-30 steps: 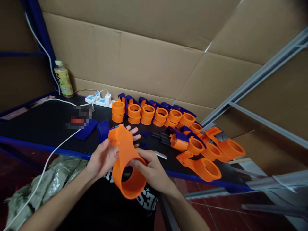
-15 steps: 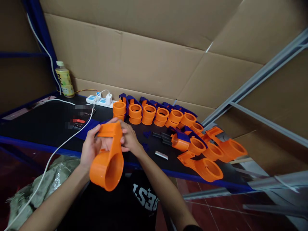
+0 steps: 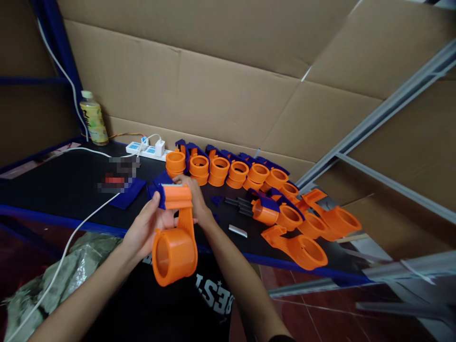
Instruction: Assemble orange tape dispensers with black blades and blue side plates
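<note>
An orange tape dispenser [image 3: 177, 254] is held up over the table's front edge between both hands, its ring hanging down. A serrated metal blade [image 3: 171, 185] and a dark blue part [image 3: 159, 192] show at its top end. My left hand [image 3: 149, 228] grips it from the left, thumb on the blue part. Behind the top end, my right hand [image 3: 195, 194] closes on it from the right; some of its fingers are hidden by the dispenser. To the right on the table lie a loose metal strip [image 3: 238, 231] and small blue pieces [image 3: 216, 201].
Several orange and blue dispensers [image 3: 220, 171] line the back, with more orange bodies [image 3: 306, 249] at the right. Black rods [image 3: 240, 204] lie between. A power strip [image 3: 149, 150], a bottle [image 3: 94, 118], a blurred phone and a white cable [image 3: 89, 213] are on the left.
The dispenser has turned in my hands, so its ring now faces left and the blade and blue part are visible. It has shifted slightly right.
</note>
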Motion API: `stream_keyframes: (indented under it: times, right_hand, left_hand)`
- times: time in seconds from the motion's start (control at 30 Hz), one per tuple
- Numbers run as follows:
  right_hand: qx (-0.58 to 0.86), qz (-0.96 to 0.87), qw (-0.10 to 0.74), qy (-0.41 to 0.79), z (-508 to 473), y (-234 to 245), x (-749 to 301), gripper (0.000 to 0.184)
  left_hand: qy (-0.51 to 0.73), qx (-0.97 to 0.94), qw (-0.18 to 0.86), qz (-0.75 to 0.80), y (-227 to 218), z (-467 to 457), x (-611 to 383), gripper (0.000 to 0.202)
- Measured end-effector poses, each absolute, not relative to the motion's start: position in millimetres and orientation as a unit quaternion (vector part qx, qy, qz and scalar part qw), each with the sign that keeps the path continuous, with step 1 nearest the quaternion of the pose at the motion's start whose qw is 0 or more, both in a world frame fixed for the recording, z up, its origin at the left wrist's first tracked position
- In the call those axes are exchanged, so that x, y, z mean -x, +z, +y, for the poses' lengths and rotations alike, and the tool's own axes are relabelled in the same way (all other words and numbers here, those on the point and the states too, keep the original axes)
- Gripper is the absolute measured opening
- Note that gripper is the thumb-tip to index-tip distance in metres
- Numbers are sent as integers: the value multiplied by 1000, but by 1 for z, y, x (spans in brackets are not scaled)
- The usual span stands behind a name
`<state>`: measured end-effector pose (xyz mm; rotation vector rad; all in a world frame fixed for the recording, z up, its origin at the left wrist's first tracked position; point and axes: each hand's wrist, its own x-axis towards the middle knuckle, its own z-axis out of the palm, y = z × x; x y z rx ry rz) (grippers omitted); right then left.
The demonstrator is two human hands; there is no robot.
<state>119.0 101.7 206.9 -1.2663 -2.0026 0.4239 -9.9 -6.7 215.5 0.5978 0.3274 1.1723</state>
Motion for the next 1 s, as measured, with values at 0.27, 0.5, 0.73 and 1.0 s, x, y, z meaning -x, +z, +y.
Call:
stream_keyframes:
  times: [0.27, 0.5, 0.73, 1.0]
  right_hand:
    - [419, -765, 486, -47, 43, 251, -163, 6]
    - [360, -825, 413, -139, -5, 243, -178, 12]
    - [389, -835, 371, -115, -14, 246, -182, 19]
    - [360, -834, 383, 166, -23, 264, -196, 22]
  left_hand:
    - [694, -297, 619, 217, 200, 10, 6, 35]
    - [706, -272, 601, 257, 199, 3, 0, 42]
    - [697, -298, 600, 255, 200, -2, -3, 43]
    - [652, -369, 609, 261, 202, -16, -4, 55]
